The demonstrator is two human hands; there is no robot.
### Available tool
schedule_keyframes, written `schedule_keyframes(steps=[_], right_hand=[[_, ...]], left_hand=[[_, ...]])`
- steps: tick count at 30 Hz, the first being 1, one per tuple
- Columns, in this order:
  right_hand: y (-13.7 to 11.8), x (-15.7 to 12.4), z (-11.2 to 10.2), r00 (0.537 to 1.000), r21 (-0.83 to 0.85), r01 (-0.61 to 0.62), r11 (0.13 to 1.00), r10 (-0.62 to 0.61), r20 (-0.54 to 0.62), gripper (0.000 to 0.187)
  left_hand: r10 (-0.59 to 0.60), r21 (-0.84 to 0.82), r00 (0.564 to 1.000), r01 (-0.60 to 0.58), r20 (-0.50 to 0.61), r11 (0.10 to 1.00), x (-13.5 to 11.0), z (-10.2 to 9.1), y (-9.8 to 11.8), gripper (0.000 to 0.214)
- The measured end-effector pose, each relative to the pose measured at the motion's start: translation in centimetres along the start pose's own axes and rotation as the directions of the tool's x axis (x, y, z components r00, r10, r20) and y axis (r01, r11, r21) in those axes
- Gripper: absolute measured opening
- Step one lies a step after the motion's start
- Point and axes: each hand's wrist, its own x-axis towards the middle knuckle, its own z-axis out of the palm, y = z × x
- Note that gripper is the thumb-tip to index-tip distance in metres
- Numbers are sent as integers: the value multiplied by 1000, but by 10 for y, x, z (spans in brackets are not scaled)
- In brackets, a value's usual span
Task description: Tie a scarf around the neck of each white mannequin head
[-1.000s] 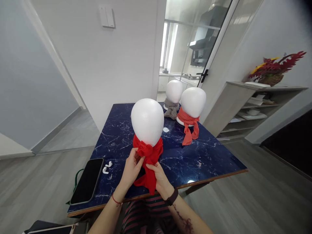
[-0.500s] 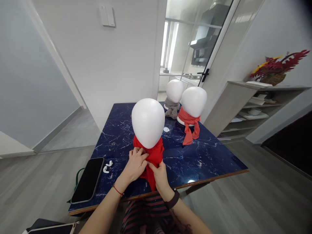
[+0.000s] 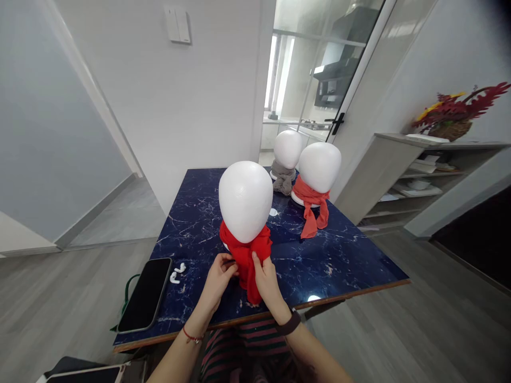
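A white mannequin head (image 3: 245,202) stands near the front of the table with a red scarf (image 3: 249,266) wrapped round its neck, the ends hanging down in front. On the scarf's left edge, my left hand (image 3: 219,276) has its fingers closed on the cloth. My right hand (image 3: 266,279) grips the scarf from the right, thumb on top of the hanging front part. Farther back stand two more white heads, one with a coral scarf (image 3: 309,205) tied at the front, the other with a grey scarf (image 3: 283,178).
The dark blue marbled table (image 3: 191,213) has a wooden front edge. At its left lie a phone (image 3: 146,295) and white earbuds (image 3: 178,272). A shelf unit (image 3: 399,175) with a flower basket (image 3: 451,127) stands at the right, beside a glass door (image 3: 311,69).
My left hand has moved from the scarf's front centre to its left side. My right hand has risen slightly, its thumb now on the front cloth, and the scarf's hanging end sits higher.
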Motion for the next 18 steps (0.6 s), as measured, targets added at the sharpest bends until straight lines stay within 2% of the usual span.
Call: schedule_keyframes(steps=[1, 3, 6, 9, 11, 15, 18], right_hand=[[-1, 2, 1, 1000, 41, 8, 999, -9, 24, 30], [-2, 5, 4, 997, 58, 11, 998, -16, 76, 29], [0, 8, 4, 987, -62, 25, 998, -15, 159, 27], [4, 14, -3, 978, -220, 47, 974, 0, 209, 23], [5, 20, -10, 969, -252, 38, 967, 26, 247, 23], [7, 38, -26, 942, -210, -27, 977, 95, 323, 33], [7, 50, -36, 932, -157, -21, 987, 76, 355, 40]], left_hand=[[-60, -59, 997, 63, 47, 996, -1, 2, 0, 29], [-106, -93, 990, 115, 96, 989, 0, 4, 2, 36], [-47, -36, 992, 51, 117, 998, 2, 0, 6, 37], [69, 153, 994, -83, 89, 985, 7, -17, 9, 27], [117, 313, 993, -122, 36, 942, 12, -34, 11, 25], [207, 554, 976, -134, -71, 821, 22, -62, 17, 26], [253, 716, 960, -95, -117, 692, 30, -68, 26, 21]])
